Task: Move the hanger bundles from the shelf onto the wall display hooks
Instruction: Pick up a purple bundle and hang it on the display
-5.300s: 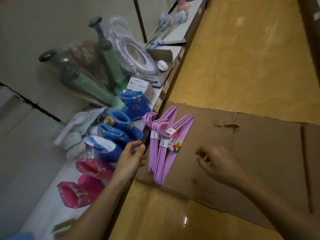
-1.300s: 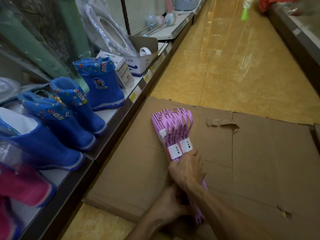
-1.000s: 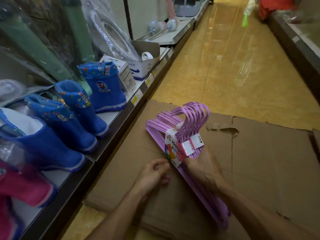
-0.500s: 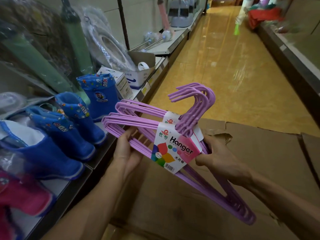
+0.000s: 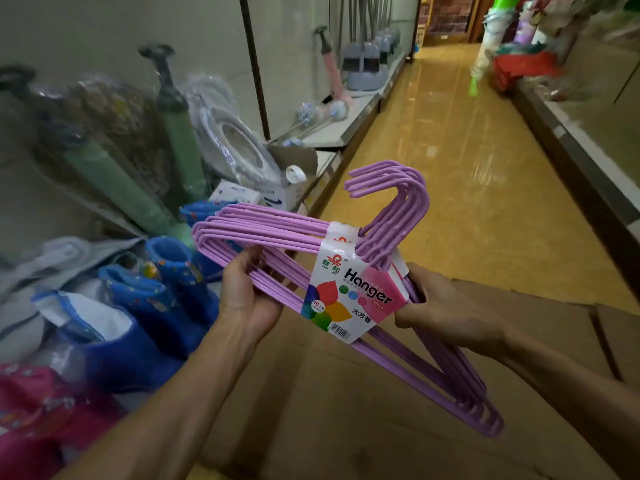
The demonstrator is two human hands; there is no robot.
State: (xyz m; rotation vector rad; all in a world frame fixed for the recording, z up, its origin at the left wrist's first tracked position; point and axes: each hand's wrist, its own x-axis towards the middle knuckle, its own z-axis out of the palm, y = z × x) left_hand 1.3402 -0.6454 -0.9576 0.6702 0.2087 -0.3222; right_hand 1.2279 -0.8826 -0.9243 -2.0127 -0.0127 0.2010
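The purple hanger bundles are held in the air in front of me, hooks up and pointing left, with a white and pink "Hanger" label wrapped round the neck. My left hand grips the left shoulder end of the wires. My right hand holds the bundles just right of the label, its fingers partly hidden behind the wires. The right shoulder ends slope down to the lower right. No wall hooks show.
A low shelf runs along the left wall with blue boots, pink boots, green pumps, wrapped toilet seats and a small box. Flat cardboard lies below my hands. A yellow floor aisle stretches ahead, another shelf at right.
I have lifted the hanger bundles off the cardboard with both hands and raised them higher. My view has tilted up along the aisle.
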